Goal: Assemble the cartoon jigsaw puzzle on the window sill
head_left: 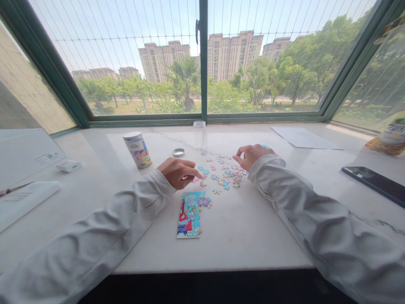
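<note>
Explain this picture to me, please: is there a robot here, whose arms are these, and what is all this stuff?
There is no robot. One camera, worn on a person's head, looks forward and down, so you see that person's own bare hands in pale grey sleeves.

On the white, grey-veined counter lie small pastel jigsaw pieces and, nearer the wearer, a flat blue-and-red cartoon panel. Behind them stand a cylindrical cartoon-printed canister and a clear, see-through jar, with a round silver lid lying between. A dark, flat phone lies at the right.

The left hand points a finger at the pieces; the right hand is curled at their far right side. Whether either holds a piece is too small to tell.
</note>
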